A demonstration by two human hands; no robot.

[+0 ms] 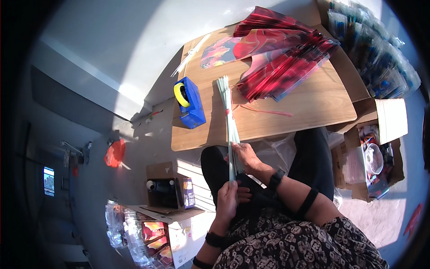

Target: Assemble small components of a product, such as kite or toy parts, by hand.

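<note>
A long bundle of thin white sticks (232, 127) slants from the wooden tabletop down over its near edge to my lap. A red tie (228, 112) goes round its upper part. My right hand (246, 158) grips the bundle just off the table edge, thumb on top. Closer to my body, my left hand (227, 200) is closed around the lower ends of some sticks; its palm side is hidden. Left of the bundle stands a blue tape dispenser (193, 107) with a yellow roll (181, 95). A loose red strip (264, 110) lies to the right.
Fanned red printed sheets (286, 67) cover the table's far right. More white sticks (190, 56) lie at its far left corner. Open cardboard boxes stand at left (159, 170) and right (396, 157). Clear plastic packages (376, 54) are heaped at far right.
</note>
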